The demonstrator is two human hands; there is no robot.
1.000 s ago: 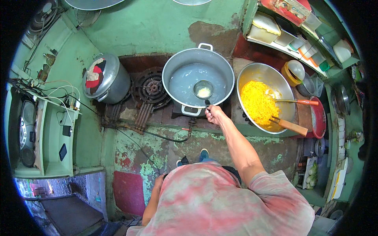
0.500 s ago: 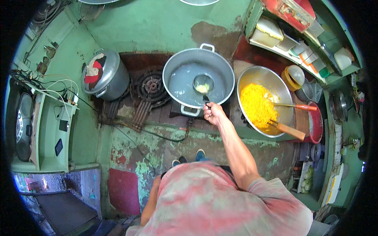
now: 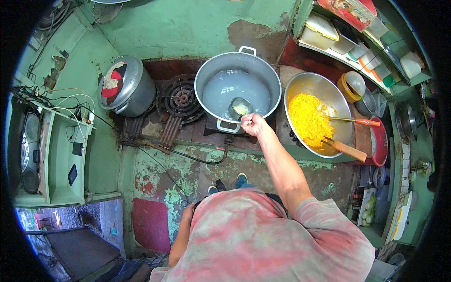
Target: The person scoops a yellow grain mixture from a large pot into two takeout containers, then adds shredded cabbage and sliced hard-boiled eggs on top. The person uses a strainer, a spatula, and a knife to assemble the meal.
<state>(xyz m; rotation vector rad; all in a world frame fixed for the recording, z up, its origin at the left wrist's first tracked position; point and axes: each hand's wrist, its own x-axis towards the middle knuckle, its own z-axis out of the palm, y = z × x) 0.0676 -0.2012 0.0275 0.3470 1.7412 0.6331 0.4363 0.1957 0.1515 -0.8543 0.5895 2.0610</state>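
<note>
My right hand [image 3: 252, 124] is closed round the dark handle of a round ladle [image 3: 240, 107], holding it over the near side of a big grey pot [image 3: 202, 101]. Some pale yellowish bits lie in the ladle's bowl. Cloudy, bluish-grey liquid [image 3: 239, 84] fills the lower part of the pot. By my left hip hangs my left hand [image 3: 188, 214], away from the pot; its fingers are mostly hidden. Right of the pot, a wide steel bowl [image 3: 344, 113] contains yellow shreds or noodles [image 3: 307, 117], with a red-handled utensil [image 3: 361, 121] and a wooden-handled one [image 3: 347, 149] resting in it.
A lidded pot [image 3: 141, 91] with a cloth on top stands left of a bare gas burner [image 3: 182, 97]. A hose [image 3: 197, 160] runs along the stove's front. Stacked bowls [image 3: 353, 84] and a red basin [image 3: 379, 145] sit at the right, below a shelf of containers [image 3: 319, 33].
My right hand has drawn the ladle slightly nearer to me, toward the pot's near rim, and its bowl has tilted. The view has shifted a little. My left hand stays by my hip.
</note>
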